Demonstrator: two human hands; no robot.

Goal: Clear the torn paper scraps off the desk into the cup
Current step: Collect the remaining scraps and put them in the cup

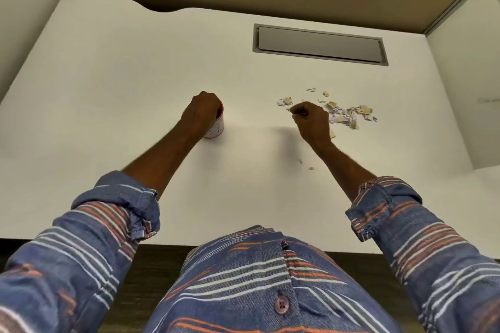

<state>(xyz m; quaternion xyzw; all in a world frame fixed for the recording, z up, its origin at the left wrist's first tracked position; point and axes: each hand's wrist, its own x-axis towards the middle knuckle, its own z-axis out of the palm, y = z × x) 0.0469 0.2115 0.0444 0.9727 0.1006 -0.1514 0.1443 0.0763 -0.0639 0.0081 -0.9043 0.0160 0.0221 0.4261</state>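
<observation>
On the big white desk (135, 62), the person's left hand (201, 113) was wrapped around the top of the little red and white cup (217, 127), holding it. The right hand (311, 121) was curled tight just beside the paper scraps (349, 115), and its fingertips seemed to pinch one tiny bit, though that was too small to be sure. The scraps lay to that hand's right and the cup stood well off to its left, so the right hand was the nearer one to pick them up.
</observation>
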